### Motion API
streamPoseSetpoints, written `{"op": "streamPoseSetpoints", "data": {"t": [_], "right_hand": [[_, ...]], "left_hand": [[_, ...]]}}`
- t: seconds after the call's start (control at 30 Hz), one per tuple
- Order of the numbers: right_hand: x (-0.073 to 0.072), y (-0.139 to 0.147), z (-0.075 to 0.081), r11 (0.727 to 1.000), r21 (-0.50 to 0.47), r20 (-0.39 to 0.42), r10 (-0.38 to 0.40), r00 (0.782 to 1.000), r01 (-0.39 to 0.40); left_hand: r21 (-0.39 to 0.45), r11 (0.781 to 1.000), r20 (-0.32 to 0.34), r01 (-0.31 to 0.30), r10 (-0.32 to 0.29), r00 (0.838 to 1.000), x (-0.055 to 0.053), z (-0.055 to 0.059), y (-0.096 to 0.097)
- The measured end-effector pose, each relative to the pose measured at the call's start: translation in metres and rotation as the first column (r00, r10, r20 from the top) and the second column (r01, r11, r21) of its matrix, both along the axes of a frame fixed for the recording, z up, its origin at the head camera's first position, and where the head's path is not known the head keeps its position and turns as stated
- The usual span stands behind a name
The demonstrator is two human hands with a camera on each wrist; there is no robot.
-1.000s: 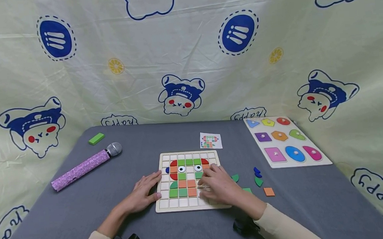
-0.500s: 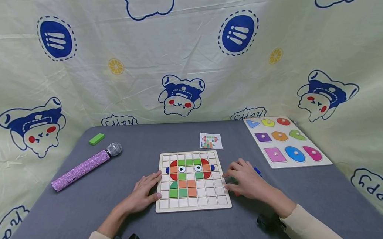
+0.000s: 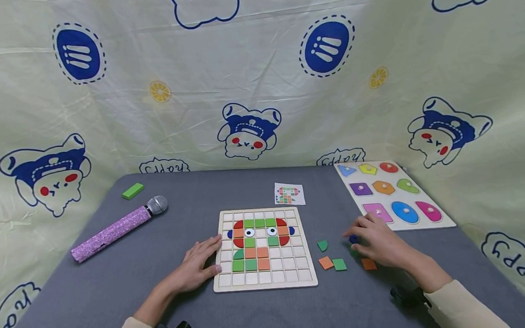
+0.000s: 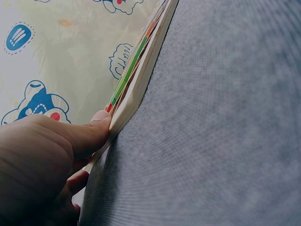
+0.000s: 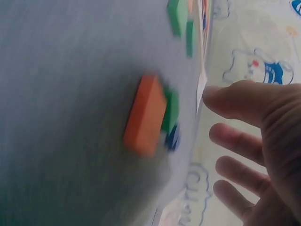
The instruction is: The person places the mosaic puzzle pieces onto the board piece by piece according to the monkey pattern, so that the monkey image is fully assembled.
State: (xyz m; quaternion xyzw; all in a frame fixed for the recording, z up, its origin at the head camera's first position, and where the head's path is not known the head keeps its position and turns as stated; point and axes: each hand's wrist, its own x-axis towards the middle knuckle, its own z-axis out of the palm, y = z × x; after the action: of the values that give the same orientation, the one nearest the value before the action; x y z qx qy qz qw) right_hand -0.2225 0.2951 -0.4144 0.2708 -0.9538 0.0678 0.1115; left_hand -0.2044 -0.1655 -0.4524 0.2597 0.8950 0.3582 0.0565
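Observation:
My left hand [image 3: 198, 266] rests at the left edge of a wooden grid board [image 3: 293, 278], thumb and fingertips against its rim; the left wrist view shows the thumb [image 4: 96, 129] at the board's edge. Red, green, orange and blue tiles and two eye tiles form a pattern on the grid. To the right, my right hand [image 3: 382, 239] hovers over loose tiles, fingers spread with nothing between them in the right wrist view. Under its fingers lies a blue tile [image 3: 353, 239], beside a green tile [image 5: 171, 110] and an orange square tile [image 5: 146, 115].
Between board and right hand lie a green leaf-shaped tile [image 3: 322, 245], an orange tile [image 3: 326, 263] and a green tile [image 3: 339, 265]. A picture card [image 3: 289, 193] is behind the board. A shape puzzle [image 3: 356, 198] stands back right; a microphone [image 3: 116, 231] and green block [image 3: 133, 191] lie left.
My right hand has left the board and moved right to the loose tiles. A blue tile now shows at the pattern's right side, where the hand was. The left hand stays put.

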Motion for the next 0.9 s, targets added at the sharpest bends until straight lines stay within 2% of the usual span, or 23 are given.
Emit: {"op": "streamPoseSetpoints", "data": {"t": [0.2,0.43,0.9], "right_hand": [[-0.004,0.019,-0.004,0.999,0.023,-0.035,0.038,0.999,-0.037],[-0.008,0.025,-0.009,0.996,0.05,-0.085,0.075,0.994,-0.071],[-0.002,0.008,-0.01,0.993,0.098,0.008,0.066,0.998,-0.066]], "left_hand": [[-0.005,1.0,0.004,0.0,0.0,1.0,0.0,0.0,0.0],[-0.008,1.0,0.015,-0.004,0.004,1.0,0.0,0.001,-0.001],[-0.007,1.0,0.001,-0.007,0.007,1.0,0.001,0.003,0.0]]}}
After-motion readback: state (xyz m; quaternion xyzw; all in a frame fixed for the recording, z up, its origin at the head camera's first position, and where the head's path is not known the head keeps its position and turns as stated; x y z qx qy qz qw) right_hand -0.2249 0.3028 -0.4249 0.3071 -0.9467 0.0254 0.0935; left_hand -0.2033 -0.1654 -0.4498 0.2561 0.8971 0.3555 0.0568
